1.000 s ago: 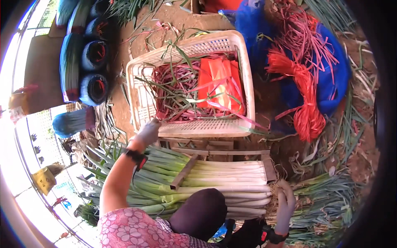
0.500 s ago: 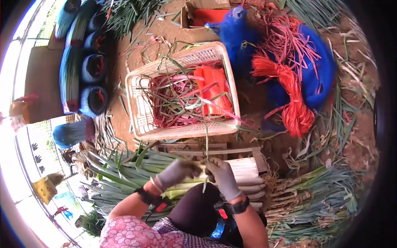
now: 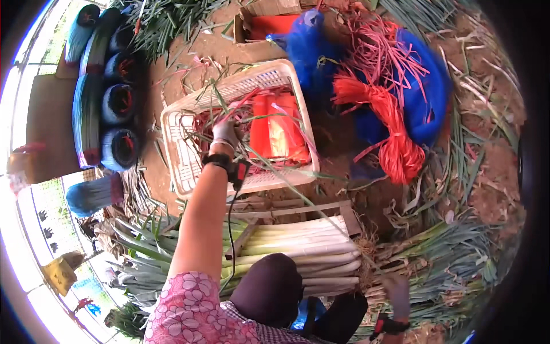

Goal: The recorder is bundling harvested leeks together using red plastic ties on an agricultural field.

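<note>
My left hand (image 3: pixel 225 133), in a pale glove, reaches into the white plastic crate (image 3: pixel 243 186). Its fingers are curled in a tangle of pink strips and green leaf strips (image 3: pixel 200 121); what they grip is hidden. Beside it in the crate lies a stack of red-orange sheets (image 3: pixel 278 131). My right hand (image 3: pixel 396 289), gloved and smeared by motion, is low on the right, over leeks with roots. A long, thin green strip (image 3: pixel 312 203) slants from the crate toward it. Between my arms a bundle of white-stalked leeks (image 3: pixel 303 243) lies on a wooden frame (image 3: pixel 286 213).
Blue-wrapped bundles (image 3: pixel 86 120) stand at the left. A blue net heap (image 3: pixel 429 86) with a red strip hank (image 3: pixel 395 137) lies right of the crate. More leeks (image 3: pixel 441 269) cover the right ground. A cardboard box (image 3: pixel 263 28) sits at the back.
My hands were together over the leeks, holding a thin strip. Now the left has moved forward into the crate, and the right has swung down to the right.
</note>
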